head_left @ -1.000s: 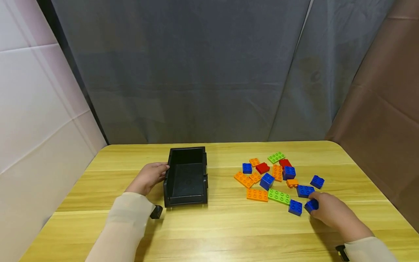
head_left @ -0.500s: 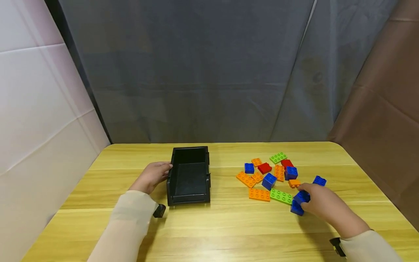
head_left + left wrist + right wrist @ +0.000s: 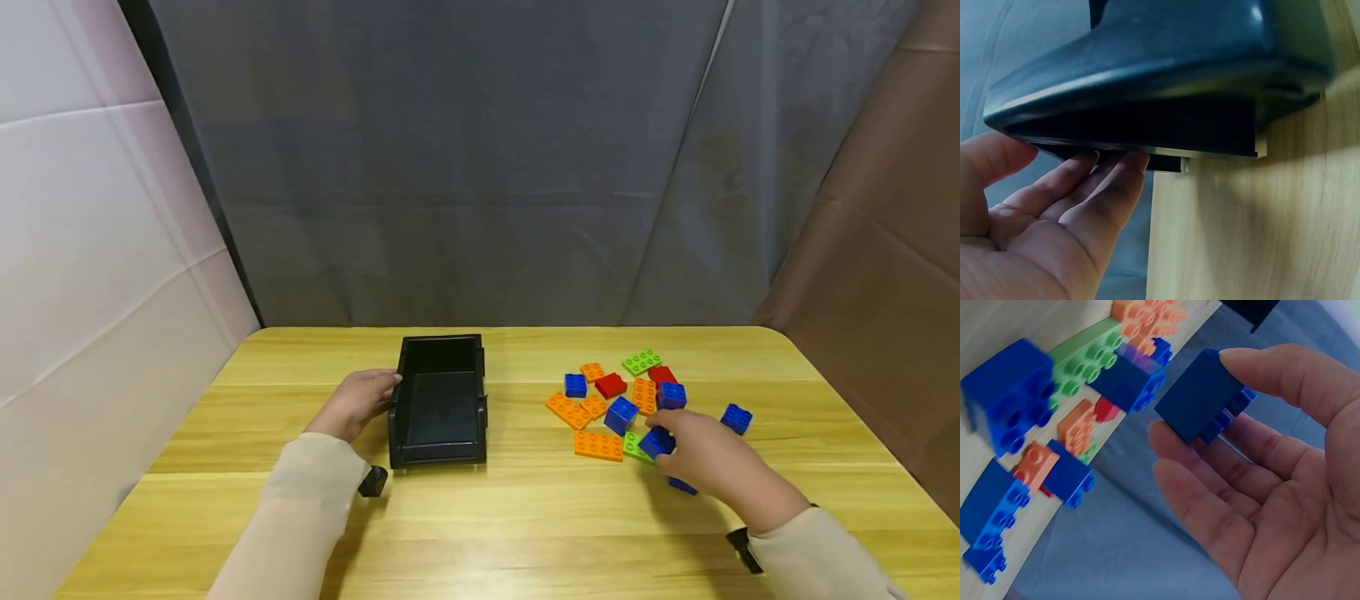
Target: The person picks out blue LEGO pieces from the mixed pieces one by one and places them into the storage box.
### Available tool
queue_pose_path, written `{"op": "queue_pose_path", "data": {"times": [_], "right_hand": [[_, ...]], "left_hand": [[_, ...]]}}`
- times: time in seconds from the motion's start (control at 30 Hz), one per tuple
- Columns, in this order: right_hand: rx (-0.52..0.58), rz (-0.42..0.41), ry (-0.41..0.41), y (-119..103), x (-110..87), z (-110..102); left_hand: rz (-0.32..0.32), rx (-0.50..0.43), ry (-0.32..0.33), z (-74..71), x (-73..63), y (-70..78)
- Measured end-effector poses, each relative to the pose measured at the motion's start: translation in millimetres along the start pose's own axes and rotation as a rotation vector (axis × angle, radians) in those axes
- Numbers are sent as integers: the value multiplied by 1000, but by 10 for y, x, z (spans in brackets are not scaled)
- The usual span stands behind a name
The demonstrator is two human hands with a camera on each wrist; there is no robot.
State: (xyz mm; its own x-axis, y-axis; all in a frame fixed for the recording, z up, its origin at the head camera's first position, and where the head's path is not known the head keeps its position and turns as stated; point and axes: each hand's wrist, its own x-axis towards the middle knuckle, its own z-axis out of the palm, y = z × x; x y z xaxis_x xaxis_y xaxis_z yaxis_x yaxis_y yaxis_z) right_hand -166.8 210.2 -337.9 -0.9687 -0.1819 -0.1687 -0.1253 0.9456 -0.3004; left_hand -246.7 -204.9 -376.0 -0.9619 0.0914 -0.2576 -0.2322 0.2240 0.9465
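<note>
Right hand: we see the right hand pinching one blue brick between thumb and fingertips, other fingers loosely bent.
Held brick: this blue brick is off the table, studs turned toward the palm; from the head view it partly covers a long green brick.
Left hand: left hand touches the left side of the black bin (we can't tell if it really clamps the rim).
Bin: upright on the table, well left of the bricks.
Loose bricks: orange bricks, red bricks and more blue ones, scattered right of the bin.
</note>
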Motion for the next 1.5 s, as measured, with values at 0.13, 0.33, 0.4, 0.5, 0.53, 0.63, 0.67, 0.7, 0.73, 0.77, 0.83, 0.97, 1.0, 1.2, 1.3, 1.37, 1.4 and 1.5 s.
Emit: {"op": "queue_pose_path", "data": {"times": [0.13, 0.33, 0.4, 0.5, 0.53, 0.63, 0.67, 0.7, 0.73, 0.77, 0.83, 0.97, 1.0, 1.2, 1.3, 1.37, 1.4, 1.5], "right_hand": [[-11, -30, 1, -90, 41, 4], [-34, -111, 13, -233, 101, 48], [-31, -131, 19, -283, 109, 67], [-27, -164, 30, -355, 121, 97], [-26, -176, 33, -382, 127, 106], [-23, -202, 36, -475, 142, 131], [-23, -211, 40, -508, 146, 140], [-20, -216, 44, -542, 150, 151], [-14, -223, 46, -579, 157, 158], [-5, -225, 46, -616, 164, 168], [13, -223, 42, -704, 174, 181], [39, -237, 31, -868, 186, 212], [39, -243, 30, -906, 184, 218], [48, -277, 26, -1056, 209, 268], [51, -307, 26, -1112, 221, 290], [48, -332, 29, -1143, 225, 305], [46, -344, 31, -1159, 227, 310], [42, -372, 40, -1204, 234, 323]], "left_hand": [[-3, 0, 8, 9, 2, 11], [-4, -14, 17, 20, 0, 13], [-4, -18, 20, 21, -1, 7], [-3, -22, 20, 19, -2, -2], [-4, -22, 22, 16, -2, -6], [-2, -12, 22, 10, -6, -13], [1, -9, 23, 9, -9, -15], [4, -6, 23, 8, -12, -17], [6, -6, 25, 9, -17, -16], [11, -4, 24, 11, -22, -16], [18, -9, 29, 16, -28, -21], [20, -20, 43, 17, -20, -46], [21, -22, 43, 16, -16, -52], [18, -40, 46, 22, -12, -56], [14, -39, 46, 30, -17, -42], [13, -35, 43, 33, -21, -31], [14, -35, 42, 34, -21, -29], [14, -30, 38, 35, -21, -26]]}}
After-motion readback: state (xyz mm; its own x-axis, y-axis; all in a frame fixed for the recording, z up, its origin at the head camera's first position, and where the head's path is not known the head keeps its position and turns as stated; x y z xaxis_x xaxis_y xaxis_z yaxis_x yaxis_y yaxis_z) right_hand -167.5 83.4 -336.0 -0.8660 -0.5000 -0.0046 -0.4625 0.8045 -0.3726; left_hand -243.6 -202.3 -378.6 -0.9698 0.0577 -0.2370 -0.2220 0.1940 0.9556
